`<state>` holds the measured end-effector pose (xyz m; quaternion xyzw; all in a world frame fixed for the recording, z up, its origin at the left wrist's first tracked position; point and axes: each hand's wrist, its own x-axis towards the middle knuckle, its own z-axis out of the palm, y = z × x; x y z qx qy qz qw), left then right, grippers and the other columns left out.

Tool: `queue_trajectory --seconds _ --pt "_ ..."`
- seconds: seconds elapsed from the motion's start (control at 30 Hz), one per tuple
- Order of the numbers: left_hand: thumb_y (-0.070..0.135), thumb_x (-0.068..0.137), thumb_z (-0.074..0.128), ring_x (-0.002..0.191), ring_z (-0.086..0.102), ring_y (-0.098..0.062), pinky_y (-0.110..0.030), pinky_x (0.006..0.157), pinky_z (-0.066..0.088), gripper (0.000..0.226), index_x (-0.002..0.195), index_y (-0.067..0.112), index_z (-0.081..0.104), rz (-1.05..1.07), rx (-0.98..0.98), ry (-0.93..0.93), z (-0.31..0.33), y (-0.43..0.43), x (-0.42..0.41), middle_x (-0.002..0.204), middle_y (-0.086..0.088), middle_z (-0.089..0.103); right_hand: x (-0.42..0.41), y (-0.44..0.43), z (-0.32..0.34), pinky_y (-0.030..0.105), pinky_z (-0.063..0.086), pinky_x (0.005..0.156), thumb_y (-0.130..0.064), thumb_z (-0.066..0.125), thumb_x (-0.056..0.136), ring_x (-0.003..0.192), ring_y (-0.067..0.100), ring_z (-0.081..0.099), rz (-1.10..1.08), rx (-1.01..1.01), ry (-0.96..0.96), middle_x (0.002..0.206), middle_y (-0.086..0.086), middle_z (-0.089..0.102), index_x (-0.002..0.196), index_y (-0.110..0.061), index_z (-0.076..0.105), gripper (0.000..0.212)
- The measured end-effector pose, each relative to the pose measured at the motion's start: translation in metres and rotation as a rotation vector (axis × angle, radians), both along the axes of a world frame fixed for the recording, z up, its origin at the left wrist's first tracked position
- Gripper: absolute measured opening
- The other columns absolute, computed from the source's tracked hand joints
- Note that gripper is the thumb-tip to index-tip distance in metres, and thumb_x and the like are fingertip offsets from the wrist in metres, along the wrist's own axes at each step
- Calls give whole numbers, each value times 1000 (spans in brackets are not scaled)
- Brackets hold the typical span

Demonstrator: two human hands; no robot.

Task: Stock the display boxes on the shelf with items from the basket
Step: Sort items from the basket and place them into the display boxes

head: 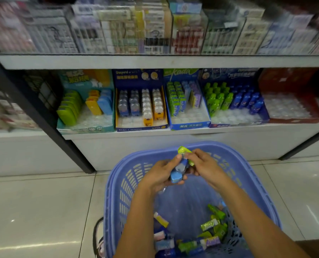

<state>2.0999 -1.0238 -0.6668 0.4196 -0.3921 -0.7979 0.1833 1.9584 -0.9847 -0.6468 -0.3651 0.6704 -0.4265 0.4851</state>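
A purple-blue plastic basket (125, 175) stands on the floor below the shelf, with several small green, blue and purple items (209, 237) lying in its bottom. Above the basket my left hand (160, 175) grips a blue item (176, 176). My right hand (203, 164) pinches a lime-green item (184, 151) right beside it, and the two items touch. On the lower shelf stand several open display boxes: a teal one (86, 125), a blue-and-yellow one (142, 125), a blue one (190, 124), a dark blue one (238, 121) with green and blue bottle-shaped items, and a red one (294, 118).
The upper shelf (155, 61) carries blurred packaged goods behind a clear front. A black upright post (48, 127) slants down at the left. A white cabinet front (155, 146) runs under the shelf. Pale floor tiles (39, 211) surround the basket.
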Motion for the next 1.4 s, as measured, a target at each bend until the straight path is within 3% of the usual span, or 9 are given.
queue_trajectory --seconds 0.1,0.23,0.4,0.6,0.7,0.87,0.97,1.13,1.4 --pt "32 88 64 62 67 -15 -26 56 55 30 96 3 61 -72 -81 -2 20 -5 14 79 -10 66 14 -5 12 15 36 42 -17 55 93 46 3 45 10 -43 36 56 -4 50 85 -12 59 10" --pt "25 85 69 62 63 -14 -27 55 54 16 85 9 63 -22 -179 -17 40 -10 33 73 -6 65 29 -15 23 21 33 50 -32 53 94 61 10 44 4 -75 -171 73 -4 60 100 -21 71 22" --pt "21 83 69 58 63 -11 -25 52 54 13 76 14 61 280 -238 61 63 -22 62 64 0 64 42 -35 43 20 41 48 -30 46 96 54 10 48 -54 -113 -619 70 -4 67 96 -15 66 26" --pt "29 78 67 67 68 -16 -28 57 55 21 83 10 61 673 -229 228 78 -36 117 72 -5 68 77 -66 76 17 47 53 -10 66 70 59 8 56 139 -160 -680 78 2 62 93 -8 72 24" --pt "26 86 63 69 68 -16 -27 57 55 17 89 9 61 844 -246 225 75 -40 145 75 -4 69 101 -87 90 18 50 60 0 62 82 64 9 58 289 -224 -452 80 2 61 105 -15 65 27" --pt "23 90 61 78 66 -21 -27 57 57 11 87 12 62 1108 -239 129 62 -40 181 87 -9 67 157 -128 105 25 53 72 -9 66 86 79 14 63 433 -482 326 92 0 64 103 -27 57 27" --pt "23 89 63 79 66 -21 -25 55 57 11 87 13 61 1209 -237 80 57 -40 193 90 -9 65 195 -149 102 11 47 70 -11 70 82 73 1 56 477 -650 452 84 -10 59 104 -16 63 24" --pt "24 88 64 81 66 -19 -21 53 55 8 88 17 62 1269 -201 37 51 -42 198 90 -5 66 234 -166 82 38 49 83 -13 64 87 94 26 60 570 -703 685 103 15 65 122 -10 59 36" --pt "29 85 68 89 68 -24 -28 62 59 31 108 9 62 1233 -194 -7 46 -45 199 100 -10 67 253 -177 66 37 45 90 -15 57 92 102 31 57 614 -687 789 111 19 61 127 -11 59 36"
